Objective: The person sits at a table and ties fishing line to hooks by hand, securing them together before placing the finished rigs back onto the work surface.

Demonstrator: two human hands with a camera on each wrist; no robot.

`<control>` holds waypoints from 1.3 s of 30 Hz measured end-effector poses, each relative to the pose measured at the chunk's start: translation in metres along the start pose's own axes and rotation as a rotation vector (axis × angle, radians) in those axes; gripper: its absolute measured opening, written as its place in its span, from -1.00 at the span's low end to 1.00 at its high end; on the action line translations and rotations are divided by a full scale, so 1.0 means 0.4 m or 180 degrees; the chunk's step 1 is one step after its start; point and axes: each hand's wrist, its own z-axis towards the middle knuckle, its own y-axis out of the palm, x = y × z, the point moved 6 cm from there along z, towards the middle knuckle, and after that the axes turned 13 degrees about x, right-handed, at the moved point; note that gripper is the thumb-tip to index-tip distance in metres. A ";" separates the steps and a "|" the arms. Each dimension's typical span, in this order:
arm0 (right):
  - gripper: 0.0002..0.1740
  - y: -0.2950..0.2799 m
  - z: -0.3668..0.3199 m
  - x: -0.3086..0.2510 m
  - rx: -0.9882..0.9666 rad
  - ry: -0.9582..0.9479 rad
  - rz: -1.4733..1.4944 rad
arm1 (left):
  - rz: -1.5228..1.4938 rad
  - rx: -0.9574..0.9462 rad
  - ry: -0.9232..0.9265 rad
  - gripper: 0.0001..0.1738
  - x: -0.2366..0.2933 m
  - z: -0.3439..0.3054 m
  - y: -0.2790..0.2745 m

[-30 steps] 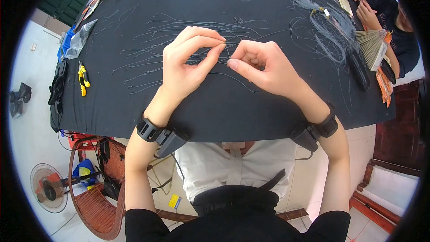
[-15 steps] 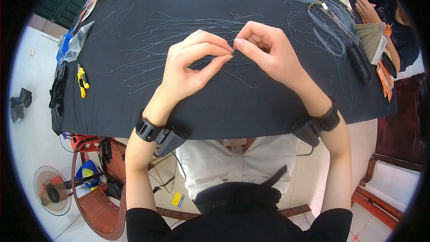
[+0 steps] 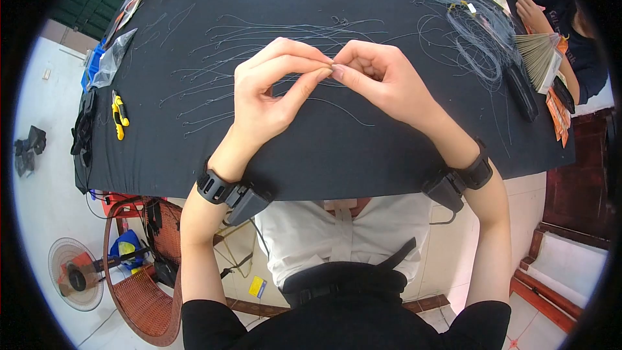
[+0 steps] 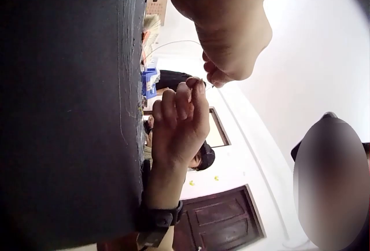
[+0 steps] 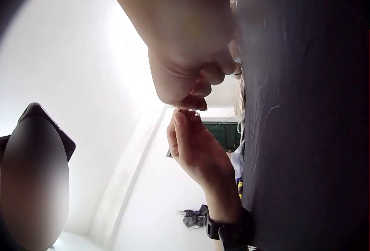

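Note:
My left hand [image 3: 269, 87] and right hand [image 3: 385, 84] meet fingertip to fingertip above the black-covered table [image 3: 311, 162]. Thumb and fingers of the left pinch a thin fishing line [image 4: 173, 43], which arcs away from the hand in the left wrist view. The right thumb and index finger close on the same spot, its other fingers curled into the palm. Skin hides most of the piece between the fingertips. Beneath and beyond both hands lie several loose grey line strands [image 3: 353, 115], many with small loops at their left ends.
A tangled bundle of line [image 3: 476, 45] lies to the right, beside a black case [image 3: 520, 97] and a fanned stack of cards [image 3: 536, 65]. Yellow pliers [image 3: 119, 115] and a clear plastic bag [image 3: 113, 58] are at the left. Another person [image 3: 554, 19] works at the far right.
The right hand rises above the left fingertips, then comes back down to meet them. A short stretch of line visible between the hands a second ago is now hidden by the fingertips.

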 end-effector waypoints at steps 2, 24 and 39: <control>-0.81 0.004 -0.003 0.000 -0.0024 0.0039 0.0017 | -0.0008 0.0044 -0.0040 -0.91 -0.003 -0.001 -0.002; -0.81 -0.004 -0.023 -0.060 0.0084 -0.0069 0.0019 | 0.0651 0.0015 0.0599 -0.83 0.031 0.003 0.004; -0.79 -0.015 -0.006 -0.016 -0.0012 0.0869 0.1024 | 0.0519 -0.0100 0.1003 -0.82 0.065 -0.004 0.023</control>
